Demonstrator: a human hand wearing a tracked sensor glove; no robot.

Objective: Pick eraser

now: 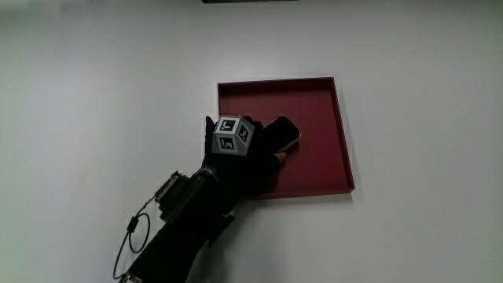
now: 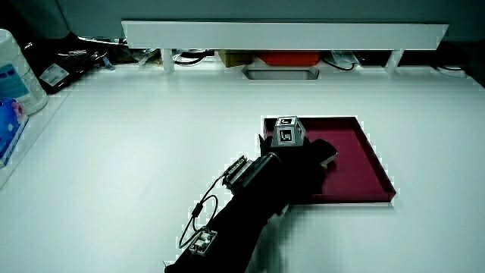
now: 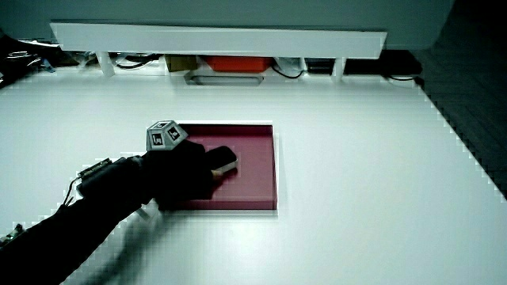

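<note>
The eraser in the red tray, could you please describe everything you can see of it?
The eraser is a dark, oblong block with rounded corners and a pale edge along one long side, showing also in a side view. It lies flat and slantwise on the floor of the shallow red tray, away from the walls. The hand covers the end nearer the person, fingers resting on it; whether they grip it cannot be seen. Its material cannot be judged.
</note>
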